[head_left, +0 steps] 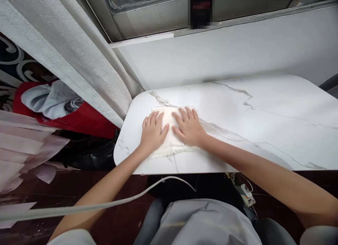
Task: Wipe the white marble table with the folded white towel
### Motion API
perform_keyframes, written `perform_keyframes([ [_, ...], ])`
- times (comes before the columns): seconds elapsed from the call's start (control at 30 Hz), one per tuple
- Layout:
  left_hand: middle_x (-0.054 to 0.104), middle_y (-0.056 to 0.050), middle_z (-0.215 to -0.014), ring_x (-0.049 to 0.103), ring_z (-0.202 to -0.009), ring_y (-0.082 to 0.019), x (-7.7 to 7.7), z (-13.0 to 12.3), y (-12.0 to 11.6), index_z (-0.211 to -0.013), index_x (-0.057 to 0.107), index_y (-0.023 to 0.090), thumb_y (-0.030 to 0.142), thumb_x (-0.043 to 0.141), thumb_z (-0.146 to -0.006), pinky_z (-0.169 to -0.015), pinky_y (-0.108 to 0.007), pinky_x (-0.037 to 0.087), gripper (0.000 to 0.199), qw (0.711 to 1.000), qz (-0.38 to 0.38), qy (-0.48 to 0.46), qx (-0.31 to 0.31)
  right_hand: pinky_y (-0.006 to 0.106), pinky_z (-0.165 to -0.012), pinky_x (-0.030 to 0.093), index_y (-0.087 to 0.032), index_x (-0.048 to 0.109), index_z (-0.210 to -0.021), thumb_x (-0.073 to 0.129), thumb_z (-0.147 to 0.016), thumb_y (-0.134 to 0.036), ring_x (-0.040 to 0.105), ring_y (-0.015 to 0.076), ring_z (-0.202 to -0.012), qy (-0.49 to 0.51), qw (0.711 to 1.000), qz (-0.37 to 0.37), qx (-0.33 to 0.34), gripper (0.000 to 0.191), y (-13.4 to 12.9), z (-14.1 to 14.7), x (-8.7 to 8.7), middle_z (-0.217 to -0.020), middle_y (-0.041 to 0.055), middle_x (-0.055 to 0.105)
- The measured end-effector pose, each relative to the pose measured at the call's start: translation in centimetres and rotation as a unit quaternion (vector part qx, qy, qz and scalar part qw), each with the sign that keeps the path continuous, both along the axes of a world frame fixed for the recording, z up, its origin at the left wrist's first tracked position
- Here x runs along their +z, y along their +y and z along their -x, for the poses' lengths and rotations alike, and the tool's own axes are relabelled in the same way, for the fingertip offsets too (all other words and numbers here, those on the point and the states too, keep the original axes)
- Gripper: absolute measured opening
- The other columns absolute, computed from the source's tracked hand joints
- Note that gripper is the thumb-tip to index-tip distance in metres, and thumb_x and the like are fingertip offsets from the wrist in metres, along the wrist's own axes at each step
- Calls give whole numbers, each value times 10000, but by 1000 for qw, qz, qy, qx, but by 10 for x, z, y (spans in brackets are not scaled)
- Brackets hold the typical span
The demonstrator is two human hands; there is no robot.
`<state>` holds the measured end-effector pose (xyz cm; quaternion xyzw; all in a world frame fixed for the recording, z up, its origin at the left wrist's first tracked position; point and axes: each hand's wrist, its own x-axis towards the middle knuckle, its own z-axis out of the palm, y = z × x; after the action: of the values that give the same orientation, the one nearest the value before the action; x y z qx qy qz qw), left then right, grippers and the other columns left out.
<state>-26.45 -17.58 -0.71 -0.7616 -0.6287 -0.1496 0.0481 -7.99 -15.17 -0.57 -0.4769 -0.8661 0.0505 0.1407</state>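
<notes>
A small white cloth (170,141) with a scalloped, ruffled near edge lies flat on the white marbled table (264,132), towards its left end. My left hand (153,131) rests palm down on the cloth's left part, fingers pointing away from me and the thumb out to the right. On the right part of the cloth lies my right hand (189,127), flat with its fingers spread. A strip of bare cloth shows between the two hands. Both palms hide much of the cloth, and neither hand grips it.
At the left hangs a light curtain (71,51), beside a red bag (92,120) with grey fabric in it. A white cable (126,200) crosses in front of the table. A power strip (247,195) sits below the front edge. A wall (211,58) and window frame (150,23) stand behind.
</notes>
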Motion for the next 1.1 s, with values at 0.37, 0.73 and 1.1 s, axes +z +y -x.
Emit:
perform_keyframes([
  [0.37,470,-217,-1502,369,-1441,-362,0,-47,-85,-1457,425,88,346,343,-1027,-1170,-570,292,508,998,-38,12,-44,615,-1179,216,-112,453,-1509,316,-1015,-480,254,414,-1465,34,996,-61,46,631,-82,-57,-9,-1549,211,386],
  [0.73,484,-217,-1490,399,-1404,-384,5,-72,-59,-1430,479,81,356,340,-1013,-1139,-603,302,519,997,-6,-3,-82,588,-1187,228,-168,441,-1498,312,-1011,-506,281,375,-1443,15,999,-42,24,607,-62,-82,-4,-1518,157,414],
  [1.1,526,-122,-1466,423,-1394,-270,9,-64,70,-1407,508,193,338,432,-978,-1193,-492,266,460,996,39,-57,-53,621,-1180,161,-158,357,-1545,324,-990,-472,225,428,-1462,-23,998,47,-42,639,53,-59,6,-1585,178,319],
])
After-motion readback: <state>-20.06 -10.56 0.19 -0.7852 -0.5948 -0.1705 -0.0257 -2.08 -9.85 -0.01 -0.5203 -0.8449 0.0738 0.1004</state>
